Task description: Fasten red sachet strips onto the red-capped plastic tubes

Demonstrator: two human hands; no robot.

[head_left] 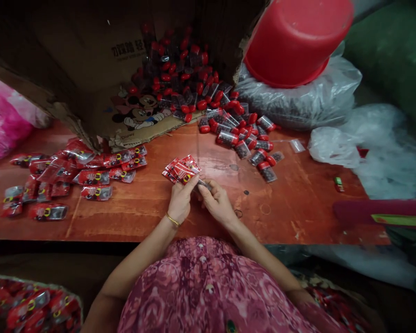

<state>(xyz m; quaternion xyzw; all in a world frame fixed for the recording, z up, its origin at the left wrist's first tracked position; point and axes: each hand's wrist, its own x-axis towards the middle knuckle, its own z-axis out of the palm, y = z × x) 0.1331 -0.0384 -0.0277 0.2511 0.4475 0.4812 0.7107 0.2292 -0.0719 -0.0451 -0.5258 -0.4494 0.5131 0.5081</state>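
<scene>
Close together near the table's front edge, my hands meet around a small clear-and-dark item [204, 184], mostly hidden by the fingers. My left hand [180, 201] is closed, its thumb and fingers pinching a few flat red printed packets [184, 170] that fan out beyond the fingertips. My right hand [217, 202] is curled shut around the clear-and-dark item, its thumb on top. Several clear containers with red caps [227, 138] and dark dotted sides lie in a loose pile ahead of my right hand.
To the left lie several filled red packets [93, 177]. An open cardboard box [100, 99] on its side spills more red-capped containers. A red bucket [298, 41] rests upside down on a bulging plastic bag [298, 104]. Clear plastic bags [384, 148] lie at right.
</scene>
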